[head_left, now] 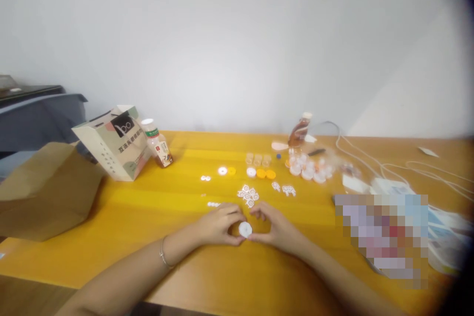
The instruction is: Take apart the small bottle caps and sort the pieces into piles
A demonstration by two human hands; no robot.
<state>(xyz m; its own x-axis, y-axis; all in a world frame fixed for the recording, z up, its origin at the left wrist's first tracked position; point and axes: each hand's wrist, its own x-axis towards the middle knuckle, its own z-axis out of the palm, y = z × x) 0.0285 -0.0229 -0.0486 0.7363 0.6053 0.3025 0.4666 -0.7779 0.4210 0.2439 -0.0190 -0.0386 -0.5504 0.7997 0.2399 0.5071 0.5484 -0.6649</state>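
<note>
Between my two hands is a small white disc with a mark at its centre. The thumb and fingers of my left hand are closed on its left edge. My right hand pinches the lower right edge with its thumb, the fingers curled above. Just beyond lies a cluster of white openwork pieces, with more such pieces to the right. A row of small white pieces lies by my left fingers. Farther back are white discs and yellow discs.
Three small clear cups and a pile of clear round containers stand farther back. At left are a paper gift bag, a brown paper bag and a white-capped bottle. Another bottle and cables lie right.
</note>
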